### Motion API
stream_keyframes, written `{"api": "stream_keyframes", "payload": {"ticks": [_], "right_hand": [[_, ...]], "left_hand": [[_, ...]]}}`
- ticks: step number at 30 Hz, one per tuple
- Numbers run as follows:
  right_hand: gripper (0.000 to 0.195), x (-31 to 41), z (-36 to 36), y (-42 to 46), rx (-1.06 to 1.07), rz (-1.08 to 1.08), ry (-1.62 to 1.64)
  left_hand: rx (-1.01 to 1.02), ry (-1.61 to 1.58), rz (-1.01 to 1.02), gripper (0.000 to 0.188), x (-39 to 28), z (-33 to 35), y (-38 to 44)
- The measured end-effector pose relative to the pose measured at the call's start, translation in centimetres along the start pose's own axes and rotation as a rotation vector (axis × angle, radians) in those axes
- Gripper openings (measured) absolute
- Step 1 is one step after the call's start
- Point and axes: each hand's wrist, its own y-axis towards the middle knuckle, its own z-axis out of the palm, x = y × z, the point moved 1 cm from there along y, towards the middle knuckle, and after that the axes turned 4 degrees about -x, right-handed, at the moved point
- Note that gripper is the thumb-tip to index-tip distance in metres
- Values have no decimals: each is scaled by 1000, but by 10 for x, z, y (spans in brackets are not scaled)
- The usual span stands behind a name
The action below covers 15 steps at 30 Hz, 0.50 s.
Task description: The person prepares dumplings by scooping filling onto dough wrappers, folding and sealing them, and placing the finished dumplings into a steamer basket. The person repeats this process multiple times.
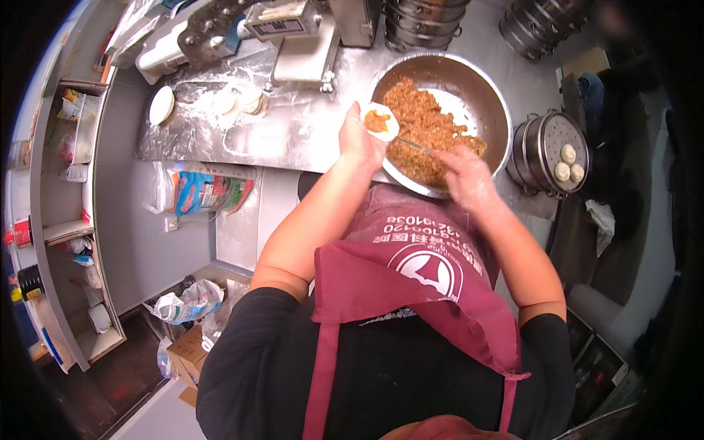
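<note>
My left hand (pixel 360 138) holds a round dough wrapper (pixel 389 127) with a dab of meat filling (pixel 376 121) on it, just left of a large metal bowl (pixel 501 118). In my right hand (pixel 466 175) is a thin metal utensil (pixel 413 146), its far end at the wrapper's edge; whether it is a spoon or a spatula I cannot tell. Reddish minced filling (pixel 423 124) lies in the bowl, and part of the bowl's floor shows. Stacked dough wrappers (pixel 253 103) rest on the floured steel worktop (pixel 302 129) to the left.
A round steamer (pixel 544 126) with several filled buns (pixel 562 171) stands right of the bowl. More stacked steamers (pixel 423 25) are at the back. A scale-like device (pixel 305 58), a machine (pixel 181 47) and a white dish (pixel 162 105) occupy the left side. The worktop's front edge runs before me.
</note>
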Motion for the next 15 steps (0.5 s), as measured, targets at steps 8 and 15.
{"api": "stream_keyframes", "payload": {"ticks": [8,15], "right_hand": [[28,-27,49,52,330,366,-363],[27,-27,69,72,508,367,-317]], "left_hand": [[21,152,55,53,-42,-30,-26],[-5,134,92,53,-53,-54,-38]]}}
